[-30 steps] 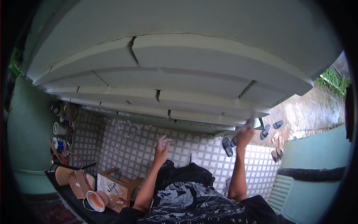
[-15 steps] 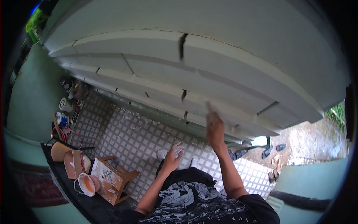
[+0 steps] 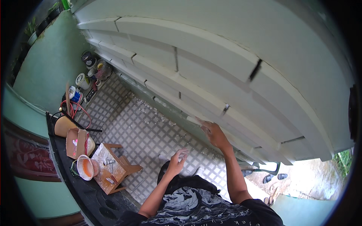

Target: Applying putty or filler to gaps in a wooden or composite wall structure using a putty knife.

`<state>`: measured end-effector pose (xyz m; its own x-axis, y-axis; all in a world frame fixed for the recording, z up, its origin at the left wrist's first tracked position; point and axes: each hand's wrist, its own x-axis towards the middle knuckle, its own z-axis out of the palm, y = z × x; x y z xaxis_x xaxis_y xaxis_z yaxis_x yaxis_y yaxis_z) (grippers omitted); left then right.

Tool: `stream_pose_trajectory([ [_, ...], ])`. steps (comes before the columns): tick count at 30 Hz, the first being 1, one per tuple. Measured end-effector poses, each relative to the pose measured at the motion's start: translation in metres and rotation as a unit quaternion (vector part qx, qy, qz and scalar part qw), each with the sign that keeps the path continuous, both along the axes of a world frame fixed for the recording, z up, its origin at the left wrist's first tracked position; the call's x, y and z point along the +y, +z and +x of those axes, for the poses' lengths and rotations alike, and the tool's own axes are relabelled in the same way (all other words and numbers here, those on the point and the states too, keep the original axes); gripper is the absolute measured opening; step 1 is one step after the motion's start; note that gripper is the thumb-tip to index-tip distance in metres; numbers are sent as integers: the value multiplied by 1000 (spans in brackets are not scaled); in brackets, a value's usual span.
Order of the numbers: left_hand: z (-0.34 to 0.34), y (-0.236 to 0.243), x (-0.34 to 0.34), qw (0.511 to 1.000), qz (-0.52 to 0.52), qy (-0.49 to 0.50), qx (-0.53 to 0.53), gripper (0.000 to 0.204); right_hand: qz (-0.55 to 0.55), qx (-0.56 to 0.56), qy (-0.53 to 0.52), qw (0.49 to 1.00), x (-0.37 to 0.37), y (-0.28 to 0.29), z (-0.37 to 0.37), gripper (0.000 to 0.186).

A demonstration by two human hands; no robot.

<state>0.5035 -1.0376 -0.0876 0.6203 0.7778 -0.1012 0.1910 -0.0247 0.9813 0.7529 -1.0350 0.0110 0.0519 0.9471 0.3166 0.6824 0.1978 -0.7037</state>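
My left hand (image 3: 177,160) is low in front of my body above the checked tile floor (image 3: 139,124), its fingers powdery, loosely bent and apart, holding nothing that I can see. My right hand (image 3: 213,132) reaches forward at the lower part of the white wall (image 3: 226,86) with stepped ledges and dark gaps, fingers stretched out and slightly blurred; whether they touch the wall I cannot tell. White crumbs lie along the wall's foot.
At left, a wooden stool (image 3: 105,158), a bucket with orange inside (image 3: 86,167), a cardboard box (image 3: 71,142) and a black bench (image 3: 86,201). Several paint pots (image 3: 82,80) line the green wall (image 3: 45,56). Sandals (image 3: 268,178) lie outside at right.
The view has turned, showing more of the left corner. My right arm has swung inward from the right, its hand now reaching toward the wall's foot nearer the middle.
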Motion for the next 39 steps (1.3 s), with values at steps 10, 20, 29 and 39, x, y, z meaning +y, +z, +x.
stream_pose_trajectory([
  [10, -71, 5, 97, 1000, -12, -5, -20, 31, -82, 35, -146, 985, 72, 17, -54, 42],
  [20, -109, 2, 184, 997, -29, -63, -23, 31, -45, 83, -220, 971, 148, 31, -72, 41],
  [29, -117, -18, 218, 995, -71, -58, -46, 29, 8, 22, -223, 975, 201, 26, -85, 39],
  [39, -114, -20, 235, 996, -71, 41, -39, 31, -39, -8, -294, 955, 209, 42, -74, 40],
])
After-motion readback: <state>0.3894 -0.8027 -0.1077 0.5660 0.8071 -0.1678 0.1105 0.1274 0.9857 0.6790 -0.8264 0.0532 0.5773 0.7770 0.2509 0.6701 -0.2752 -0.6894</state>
